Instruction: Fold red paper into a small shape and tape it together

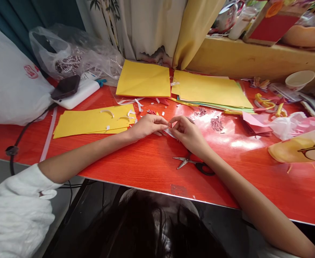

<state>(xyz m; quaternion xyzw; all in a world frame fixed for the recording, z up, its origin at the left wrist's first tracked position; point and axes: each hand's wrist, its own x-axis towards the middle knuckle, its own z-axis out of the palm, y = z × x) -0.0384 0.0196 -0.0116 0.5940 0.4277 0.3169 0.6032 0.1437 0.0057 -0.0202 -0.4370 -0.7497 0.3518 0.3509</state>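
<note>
My left hand (148, 126) and my right hand (185, 132) meet over the red table, fingertips nearly touching. Both are closed in a pinch, and whatever is between the fingers is too small to make out. Right below the fingertips shows a small piece of white paper (170, 133); whether it is held or lies on the table I cannot tell. Dark-handled scissors (185, 162) lie with blades apart beneath my right wrist. Beside my left hand, yellow paper sheets (85, 122) carry curled white paper strips (107, 113).
Stacks of yellow paper (146, 79) and more coloured sheets (211, 89) lie at the back. A phone (66, 87) rests on a white box (79, 95) at left, near plastic bags (12, 79). Pink paper (256, 125), yellow-handled scissors (266, 103) and a paper cup (299, 79) are at right.
</note>
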